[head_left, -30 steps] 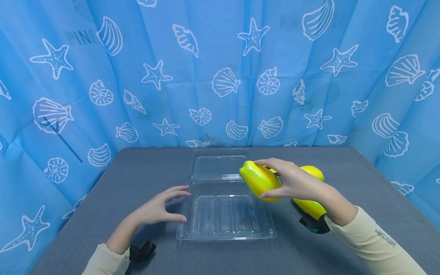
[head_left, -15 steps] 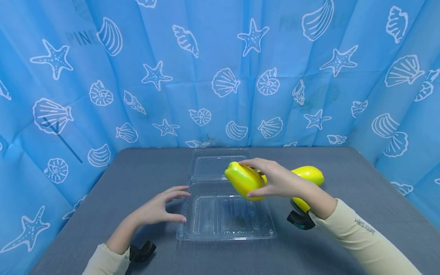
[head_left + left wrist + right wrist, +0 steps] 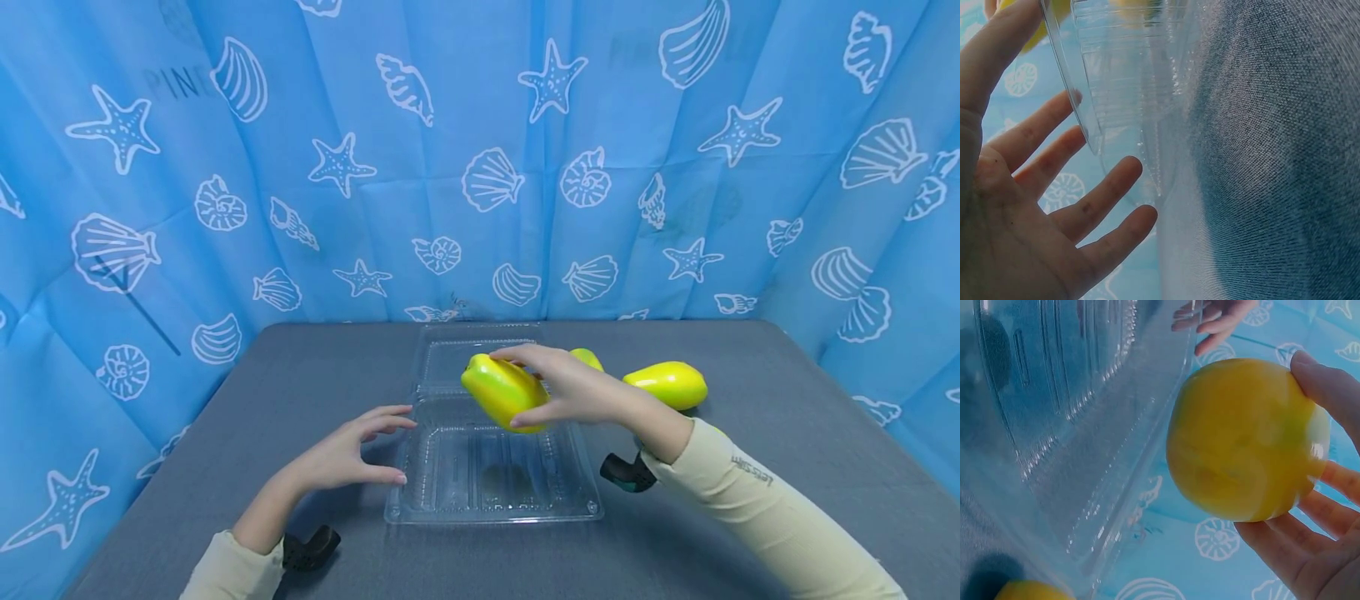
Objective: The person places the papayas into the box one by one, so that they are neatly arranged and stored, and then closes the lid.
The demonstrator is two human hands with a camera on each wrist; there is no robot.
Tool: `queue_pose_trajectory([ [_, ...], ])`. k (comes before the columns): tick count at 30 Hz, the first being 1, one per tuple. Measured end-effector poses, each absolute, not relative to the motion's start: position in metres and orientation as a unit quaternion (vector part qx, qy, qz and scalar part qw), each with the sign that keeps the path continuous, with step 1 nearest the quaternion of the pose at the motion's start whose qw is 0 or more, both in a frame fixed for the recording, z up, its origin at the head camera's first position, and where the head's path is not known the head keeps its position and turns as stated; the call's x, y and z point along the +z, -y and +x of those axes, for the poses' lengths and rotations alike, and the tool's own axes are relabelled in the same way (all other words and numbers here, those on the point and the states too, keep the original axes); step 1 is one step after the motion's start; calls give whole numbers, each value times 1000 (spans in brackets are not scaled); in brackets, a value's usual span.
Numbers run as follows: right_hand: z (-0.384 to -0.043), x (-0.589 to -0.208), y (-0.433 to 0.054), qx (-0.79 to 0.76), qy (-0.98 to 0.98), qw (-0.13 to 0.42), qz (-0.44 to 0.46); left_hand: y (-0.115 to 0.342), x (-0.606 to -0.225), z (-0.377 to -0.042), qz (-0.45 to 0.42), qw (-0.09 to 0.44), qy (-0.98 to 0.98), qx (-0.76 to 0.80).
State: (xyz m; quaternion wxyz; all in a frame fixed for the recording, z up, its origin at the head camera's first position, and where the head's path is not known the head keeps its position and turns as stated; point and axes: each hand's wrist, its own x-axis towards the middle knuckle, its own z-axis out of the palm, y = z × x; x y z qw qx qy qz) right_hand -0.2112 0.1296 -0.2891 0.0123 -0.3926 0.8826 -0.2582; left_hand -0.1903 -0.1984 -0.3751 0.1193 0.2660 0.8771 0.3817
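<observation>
My right hand (image 3: 577, 385) grips a yellow-green papaya (image 3: 504, 392), thumb on the near side and fingers over the top, and holds it above a clear plastic clamshell box (image 3: 487, 518). The right wrist view shows the papaya's (image 3: 1241, 440) rounded end, with thumb and fingers spread around it. The box stands unfolded, its lid (image 3: 480, 333) lying back behind the base. At the base's left side is my left hand (image 3: 345, 450), fingers apart and holding nothing. In the left wrist view, fingertips (image 3: 1072, 100) of that hand come right at the box's rim.
Another papaya (image 3: 667, 385) lies on the grey table (image 3: 330, 367), right of the box. A further yellow fruit (image 3: 587, 359) shows partly behind my right hand. A bit of yellow peeks out by the right sleeve (image 3: 750, 492). Behind the table hangs a blue shell-print curtain (image 3: 465, 100).
My right hand has carried the papaya leftward, from the box's right edge to over its middle. The papayas on the right are now differently uncovered by the arm. My left hand has stayed still.
</observation>
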Motion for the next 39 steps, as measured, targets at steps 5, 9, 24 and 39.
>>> queue_pose_trajectory([
  [5,-215,-294,-121,-262,-872,18,-413,198,-375,-189,263,117,-880,378],
  [9,-217,-298,-115,-263,-865,25,-426,197,-374,-189,257,119,-883,374],
  [24,-226,-314,-93,-248,-867,65,-427,197,-373,-188,255,108,-886,373],
  [39,-230,-324,-77,-222,-876,90,-419,197,-371,-187,256,97,-886,375],
])
